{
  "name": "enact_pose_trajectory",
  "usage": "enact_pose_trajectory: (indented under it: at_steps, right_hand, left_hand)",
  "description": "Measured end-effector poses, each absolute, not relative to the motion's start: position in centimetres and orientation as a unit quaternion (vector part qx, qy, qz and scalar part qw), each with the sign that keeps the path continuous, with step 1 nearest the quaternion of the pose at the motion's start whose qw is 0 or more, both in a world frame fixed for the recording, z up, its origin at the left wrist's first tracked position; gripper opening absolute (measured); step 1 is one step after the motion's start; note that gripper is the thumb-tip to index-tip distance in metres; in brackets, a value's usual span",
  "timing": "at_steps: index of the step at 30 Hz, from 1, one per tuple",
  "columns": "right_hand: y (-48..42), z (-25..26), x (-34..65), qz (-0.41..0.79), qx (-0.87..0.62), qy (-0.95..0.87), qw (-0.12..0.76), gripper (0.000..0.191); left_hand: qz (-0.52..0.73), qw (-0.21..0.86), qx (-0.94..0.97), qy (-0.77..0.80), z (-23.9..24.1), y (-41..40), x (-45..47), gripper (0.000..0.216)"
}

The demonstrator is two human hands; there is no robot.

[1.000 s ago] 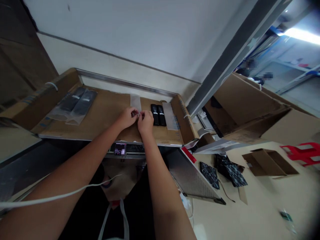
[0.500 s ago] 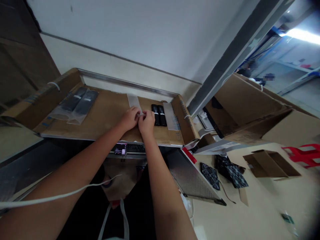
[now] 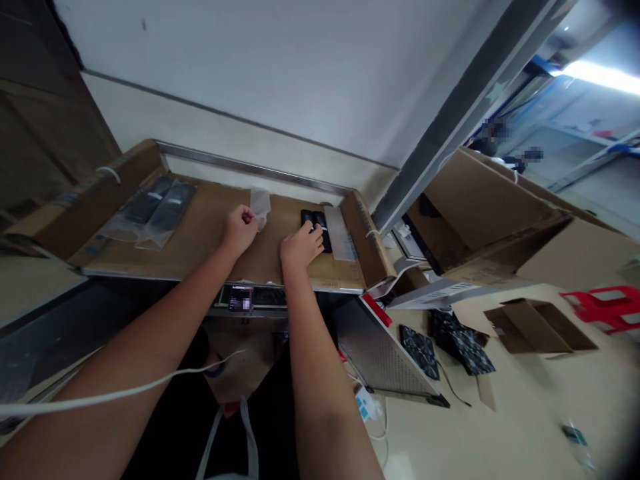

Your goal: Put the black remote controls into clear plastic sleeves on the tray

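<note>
My left hand (image 3: pixel 240 228) pinches the edge of a thin translucent plastic sleeve (image 3: pixel 261 208), which stands up from the cardboard-lined bench. My right hand (image 3: pixel 302 246) is over two slim black bundles with white bands (image 3: pixel 325 239) lying side by side; its fingers are apart and reach onto them. The fingers cover part of the bundles, so a grip is not visible. Right beside the bundles lies a flat stack of translucent sleeves (image 3: pixel 342 233). At the left end of the bench, two bagged black bundles (image 3: pixel 167 207) rest next to each other.
Cardboard walls (image 3: pixel 373 237) edge the bench (image 3: pixel 215 250) at both ends. A lit phone-like screen (image 3: pixel 241 299) sits below its front edge. A white cable (image 3: pixel 125 393) crosses over my left forearm. To the right are a large carton (image 3: pixel 475 207), an open box (image 3: pixel 537 327) and a red stool (image 3: pixel 605 308).
My hands were together at the sleeve and have moved apart. The left has gone left with the sleeve, whose near end has opened out. The right has moved right onto the black bundles.
</note>
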State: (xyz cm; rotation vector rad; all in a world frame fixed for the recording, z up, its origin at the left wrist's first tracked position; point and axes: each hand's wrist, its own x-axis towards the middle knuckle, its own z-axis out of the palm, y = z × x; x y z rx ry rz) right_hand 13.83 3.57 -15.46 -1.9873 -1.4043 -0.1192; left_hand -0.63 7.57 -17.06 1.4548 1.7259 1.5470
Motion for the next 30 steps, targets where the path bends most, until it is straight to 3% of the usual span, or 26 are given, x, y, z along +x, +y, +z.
enact_pose_trajectory:
  at_steps: [5, 10, 16, 19, 25, 30]
  right_hand:
    - [3.8, -15.8, 14.5, 0.034, -0.709, -0.562, 0.425, 0.044]
    - [4.5, -16.6, 14.9, 0.075, -0.657, -0.591, 0.463, 0.049]
    - [5.1, -17.1, 15.1, 0.111, -0.596, -0.649, 0.459, 0.056]
    - [5.1, -17.2, 14.8, 0.118, -0.632, -0.624, 0.445, 0.049]
    - [5.0, -17.2, 14.4, 0.066, -0.684, -0.598, 0.413, 0.038]
    - [5.1, -17.0, 14.8, 0.099, -0.669, -0.603, 0.423, 0.034]
  left_hand:
    - [0.599, 0.189, 0.481, 0.611, -16.9, 7.5, -1.1, 0.014]
    - [0.592, 0.060, 0.506, 0.625, -15.7, 5.9, -1.3, 0.016]
    - [0.412, -0.048, 0.732, 0.540, -15.5, 4.7, 0.9, 0.013]
    - [0.330, -0.049, 0.785, 0.521, -16.3, 5.1, 1.8, 0.008]
    - [0.345, -0.045, 0.735, 0.582, -16.1, 5.0, 1.5, 0.007]
    - [0.340, -0.029, 0.753, 0.563, -14.4, 3.7, 1.5, 0.013]
